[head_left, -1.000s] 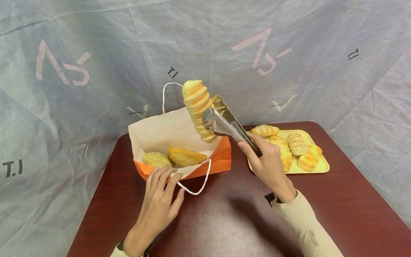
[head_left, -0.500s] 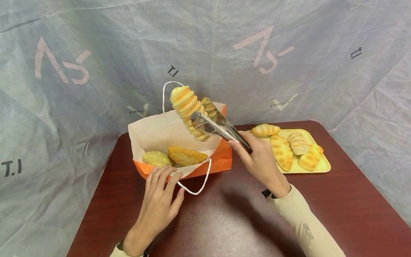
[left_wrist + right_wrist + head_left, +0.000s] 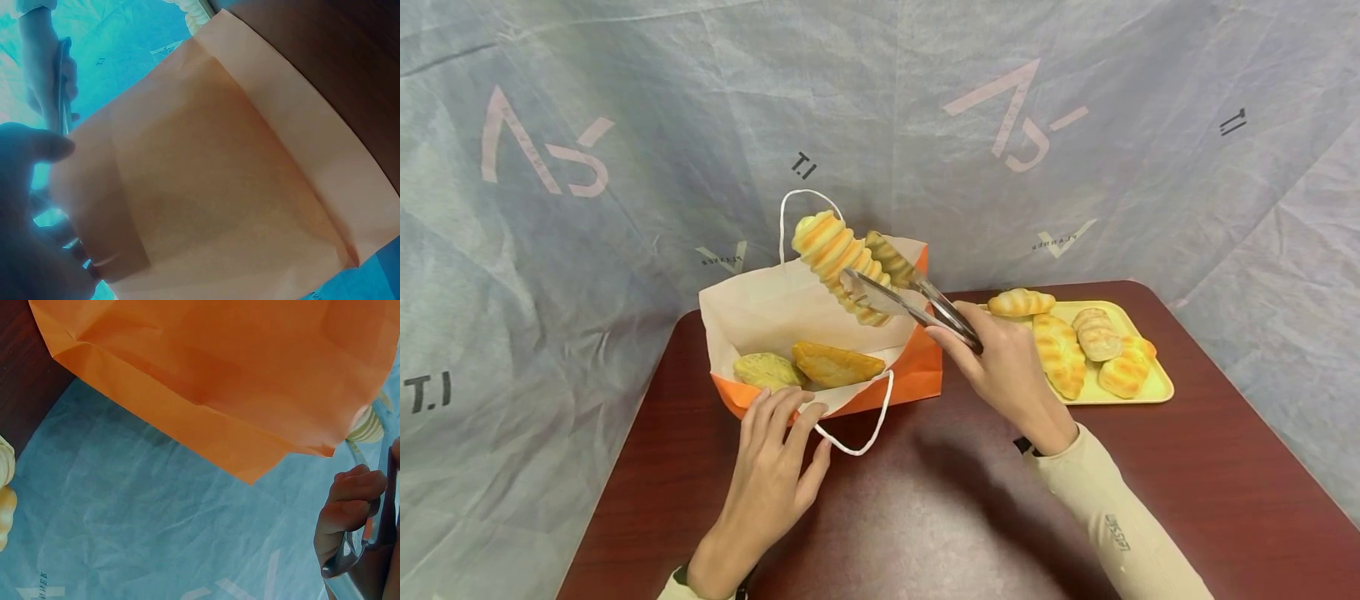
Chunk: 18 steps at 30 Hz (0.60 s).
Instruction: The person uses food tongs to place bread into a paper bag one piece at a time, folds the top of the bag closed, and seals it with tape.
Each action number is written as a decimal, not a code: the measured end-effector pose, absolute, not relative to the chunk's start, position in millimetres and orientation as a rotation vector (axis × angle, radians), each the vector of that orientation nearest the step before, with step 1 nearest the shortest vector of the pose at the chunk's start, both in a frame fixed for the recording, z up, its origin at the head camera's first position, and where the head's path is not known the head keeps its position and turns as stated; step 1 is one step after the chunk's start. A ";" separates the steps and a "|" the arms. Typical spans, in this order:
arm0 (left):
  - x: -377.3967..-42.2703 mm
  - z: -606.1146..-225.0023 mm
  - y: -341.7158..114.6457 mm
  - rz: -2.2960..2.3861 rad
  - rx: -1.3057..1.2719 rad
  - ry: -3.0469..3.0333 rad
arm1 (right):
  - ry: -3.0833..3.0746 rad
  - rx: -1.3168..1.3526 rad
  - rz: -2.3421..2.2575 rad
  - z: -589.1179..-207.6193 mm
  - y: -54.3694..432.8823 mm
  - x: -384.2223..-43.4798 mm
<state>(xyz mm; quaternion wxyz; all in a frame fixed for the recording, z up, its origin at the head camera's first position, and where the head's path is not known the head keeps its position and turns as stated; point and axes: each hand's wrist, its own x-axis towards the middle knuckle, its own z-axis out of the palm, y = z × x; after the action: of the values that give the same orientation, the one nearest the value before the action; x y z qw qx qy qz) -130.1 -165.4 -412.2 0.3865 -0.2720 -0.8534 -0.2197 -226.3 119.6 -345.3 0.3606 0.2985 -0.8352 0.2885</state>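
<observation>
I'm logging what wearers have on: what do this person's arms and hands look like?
The right sleeve is cream with small dark lettering; the left sleeve, barely in view, is cream too. Dark straps show at both wrists. The left hand and right hand are ungloved.

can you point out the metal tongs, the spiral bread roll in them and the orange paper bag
metal tongs (image 3: 891, 302), head view, on the nearer arm
spiral bread roll (image 3: 837, 252), head view, on its ridged side
orange paper bag (image 3: 237, 372), right wrist view, on its outer wall

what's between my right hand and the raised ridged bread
Metal tongs, reaching from the right hand to the ridged bread; the head view shows this.
</observation>
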 end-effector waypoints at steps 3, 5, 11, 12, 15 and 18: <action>-130.2 -412.2 -165.4 -0.561 -0.695 -2.170 | -2.160 0.771 0.720 -344.7 119.5 -226.8; -130.3 -412.1 -165.4 -0.561 -0.696 -2.168 | -2.165 0.769 0.708 -344.3 119.3 -227.2; -130.6 -411.9 -165.7 -0.558 -0.699 -2.164 | -2.177 0.755 0.650 -344.2 118.7 -230.2; -130.6 -411.8 -165.7 -0.558 -0.699 -2.163 | -2.176 0.753 0.641 -344.3 118.6 -230.8; -130.9 -411.6 -165.7 -0.556 -0.700 -2.160 | -2.182 0.746 0.618 -344.0 118.2 -232.3; -131.1 -411.5 -165.9 -0.555 -0.703 -2.154 | -2.181 0.729 0.603 -344.6 117.7 -233.1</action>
<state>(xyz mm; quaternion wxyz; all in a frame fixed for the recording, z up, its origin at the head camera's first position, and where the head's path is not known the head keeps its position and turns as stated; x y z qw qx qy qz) -131.1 -165.9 -411.5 0.3936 -0.2770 -0.8488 -0.2188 -233.1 117.7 -344.6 0.3728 0.2845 -0.8513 0.2353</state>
